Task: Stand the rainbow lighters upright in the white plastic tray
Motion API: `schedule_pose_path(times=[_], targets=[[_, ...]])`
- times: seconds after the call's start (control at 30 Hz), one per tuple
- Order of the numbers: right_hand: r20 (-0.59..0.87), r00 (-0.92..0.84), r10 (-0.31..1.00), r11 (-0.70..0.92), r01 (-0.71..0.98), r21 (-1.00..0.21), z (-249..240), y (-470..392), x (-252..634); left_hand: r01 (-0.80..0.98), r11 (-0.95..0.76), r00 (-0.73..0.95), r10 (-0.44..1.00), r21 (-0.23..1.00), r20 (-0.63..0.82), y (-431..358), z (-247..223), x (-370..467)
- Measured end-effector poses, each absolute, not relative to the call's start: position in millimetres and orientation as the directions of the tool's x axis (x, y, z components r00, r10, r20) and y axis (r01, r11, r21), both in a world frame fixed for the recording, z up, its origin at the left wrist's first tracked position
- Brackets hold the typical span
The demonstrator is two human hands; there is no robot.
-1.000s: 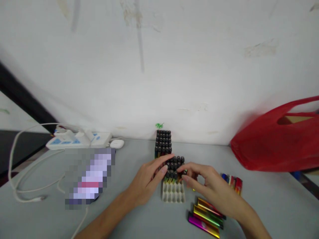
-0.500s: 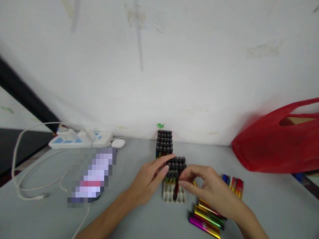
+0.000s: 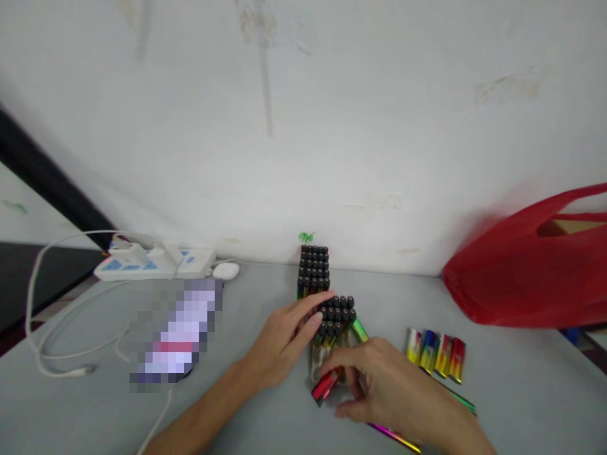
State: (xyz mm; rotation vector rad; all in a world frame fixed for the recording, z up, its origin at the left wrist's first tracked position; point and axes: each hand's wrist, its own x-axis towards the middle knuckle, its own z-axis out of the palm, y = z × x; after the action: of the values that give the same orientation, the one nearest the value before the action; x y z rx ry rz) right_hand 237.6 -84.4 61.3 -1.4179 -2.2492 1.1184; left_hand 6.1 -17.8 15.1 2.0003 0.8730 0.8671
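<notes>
My left hand (image 3: 279, 344) rests against the left side of a group of upright black-capped sticks (image 3: 337, 313), its index finger and thumb around their edge. These stand in a pale tray with hollows (image 3: 315, 363), whose front part is partly hidden. Over the tray's front my right hand (image 3: 374, 382) is closed on a red lighter-like piece (image 3: 325, 387), tilted, with its dark end toward the lower left. Behind, a second block of black-capped sticks (image 3: 313, 268) stands near the wall. A green shiny piece (image 3: 360, 330) lies just beyond my right hand.
Several colourful lighters (image 3: 429, 351) lie at the right, with a purple-yellow piece (image 3: 396, 436) near the front. A red bag (image 3: 531, 272) stands far right. At the left are a power strip (image 3: 190, 264), white cables, a small white case (image 3: 226, 271) and a blurred phone (image 3: 184, 328).
My right hand has moved down and toward the front, and now holds the red piece low at the tray's front. More lighters show at the right. My left hand has stayed in place.
</notes>
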Motion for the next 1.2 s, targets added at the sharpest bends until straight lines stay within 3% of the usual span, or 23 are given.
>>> schedule_pose_path(times=[0.13,0.4,0.7,1.2], targets=[[-0.101,-0.523,0.846,0.320,0.651,-0.688,55.5,-85.1,227.5,0.280,-0.469,0.529,0.803,0.838,0.273,-17.7,15.7,6.3],[-0.090,-0.379,0.921,0.147,0.554,-0.819,68.7,-80.5,254.1,0.267,-0.474,0.532,0.799,0.839,0.282,-17.6,17.5,6.8],[0.026,-0.305,0.952,0.210,0.589,-0.780,63.7,-71.7,264.4,0.269,-0.464,0.527,0.804,0.844,0.274,-17.8,16.9,7.2],[0.026,-0.326,0.945,0.234,0.618,-0.751,56.4,-70.1,262.4,0.269,-0.470,0.536,0.798,0.841,0.275,-17.8,15.0,6.4]])
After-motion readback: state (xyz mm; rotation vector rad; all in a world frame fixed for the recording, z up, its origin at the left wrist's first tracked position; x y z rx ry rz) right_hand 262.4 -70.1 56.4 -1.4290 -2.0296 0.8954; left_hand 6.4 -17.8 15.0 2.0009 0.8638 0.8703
